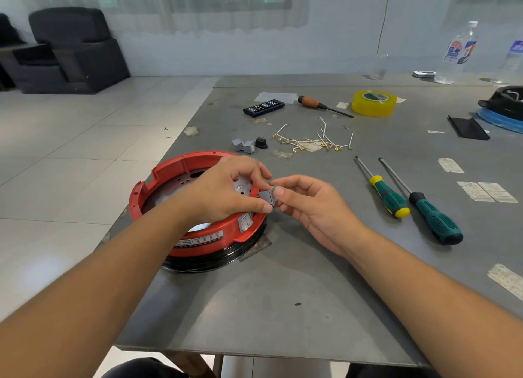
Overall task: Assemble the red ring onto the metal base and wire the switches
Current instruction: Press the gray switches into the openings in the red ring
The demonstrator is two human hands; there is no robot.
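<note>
The red ring (167, 169) sits on the metal base (181, 181), over a black rim (249, 250), at the table's left edge. One grey switch (245, 222) is set in the ring's front wall. My left hand (226, 189) reaches over the ring and my right hand (308, 199) meets it; both pinch a loose grey switch (267, 197) just above the ring's right side. Two more grey switches (243, 145) and a black socket (261, 142) lie behind the ring. White wires with gold terminals (311, 141) are scattered farther right.
Two green-handled screwdrivers (389, 195) (433, 213) lie to the right of my hands. A bit case (263, 108), a wooden-handled screwdriver (322, 105), yellow tape (373, 102), bottles (457, 55) and a black-and-blue appliance part (503, 109) stand at the back. The table edge (158, 165) runs close on the left.
</note>
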